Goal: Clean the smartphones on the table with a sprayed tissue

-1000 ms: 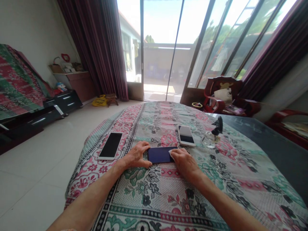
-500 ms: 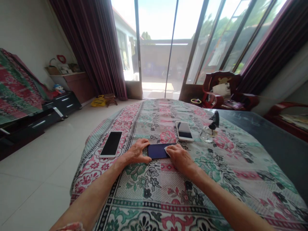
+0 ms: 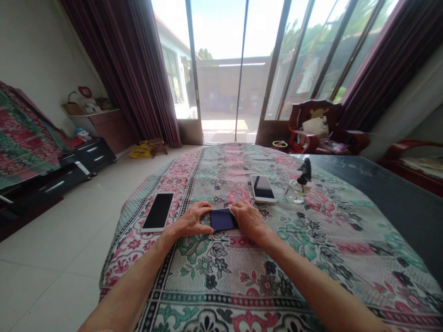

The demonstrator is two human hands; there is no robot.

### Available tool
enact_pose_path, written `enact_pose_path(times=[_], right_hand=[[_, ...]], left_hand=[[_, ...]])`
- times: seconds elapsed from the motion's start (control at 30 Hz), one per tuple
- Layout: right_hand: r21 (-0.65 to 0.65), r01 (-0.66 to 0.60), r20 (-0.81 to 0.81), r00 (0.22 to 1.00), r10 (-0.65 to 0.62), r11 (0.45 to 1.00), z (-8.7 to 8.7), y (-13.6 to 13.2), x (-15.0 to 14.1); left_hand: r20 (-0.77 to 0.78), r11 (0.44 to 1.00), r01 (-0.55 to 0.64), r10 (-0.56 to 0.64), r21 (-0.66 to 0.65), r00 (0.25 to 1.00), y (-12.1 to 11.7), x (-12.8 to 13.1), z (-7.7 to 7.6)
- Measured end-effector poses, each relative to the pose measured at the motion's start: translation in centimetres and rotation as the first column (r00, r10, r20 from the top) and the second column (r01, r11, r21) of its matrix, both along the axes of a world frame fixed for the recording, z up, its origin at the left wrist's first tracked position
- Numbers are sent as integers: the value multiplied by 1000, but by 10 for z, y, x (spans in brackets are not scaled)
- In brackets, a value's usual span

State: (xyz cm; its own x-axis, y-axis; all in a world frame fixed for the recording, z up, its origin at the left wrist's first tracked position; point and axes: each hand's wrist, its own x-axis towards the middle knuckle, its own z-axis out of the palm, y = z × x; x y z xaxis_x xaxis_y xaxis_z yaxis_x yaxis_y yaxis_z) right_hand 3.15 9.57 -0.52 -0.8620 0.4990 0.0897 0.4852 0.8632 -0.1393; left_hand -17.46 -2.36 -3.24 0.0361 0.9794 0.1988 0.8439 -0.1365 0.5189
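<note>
A dark blue phone [image 3: 222, 220] lies flat on the patterned tablecloth in front of me. My left hand [image 3: 194, 218] grips its left end, thumb at the near edge and fingers at the far edge. Over its right end is my right hand [image 3: 249, 221], fingers closed and pressed down. Only a trace of the white wipe under those fingers shows; the hand hides most of it. To the left lies a white phone [image 3: 158, 212] with a black screen. Another white phone [image 3: 263, 188] lies beyond my right hand, beside a clear spray bottle [image 3: 296, 191] with a black head.
The tablecloth [image 3: 270, 299] covers a round table. A dark tabletop [image 3: 380, 184] adjoins it on the right, with a red wooden chair [image 3: 314, 124] behind. A low black cabinet [image 3: 92, 157] stands at left, and glass doors are ahead.
My right hand has slid a little left and up along the blue phone, covering more of it. The wipe shows less. My left hand keeps its grip. The view has shifted slightly.
</note>
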Motion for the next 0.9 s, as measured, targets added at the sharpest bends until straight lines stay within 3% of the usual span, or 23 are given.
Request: enact_pose_path(times=[0.4, 0.73, 0.9], right_hand=[[-45, -164, -46, 986, 162, 985, -13, -24, 20], [-19, -127, -40, 991, 126, 992, -13, -9, -24], [-27, -206, -48, 978, 205, 978, -17, -28, -14]], left_hand=[[14, 999, -7, 8, -34, 1000, 0, -1, -1], [30, 998, -28, 29, -54, 999, 0, 1, 2], [42, 999, -43, 44, -19, 998, 0, 1, -1]])
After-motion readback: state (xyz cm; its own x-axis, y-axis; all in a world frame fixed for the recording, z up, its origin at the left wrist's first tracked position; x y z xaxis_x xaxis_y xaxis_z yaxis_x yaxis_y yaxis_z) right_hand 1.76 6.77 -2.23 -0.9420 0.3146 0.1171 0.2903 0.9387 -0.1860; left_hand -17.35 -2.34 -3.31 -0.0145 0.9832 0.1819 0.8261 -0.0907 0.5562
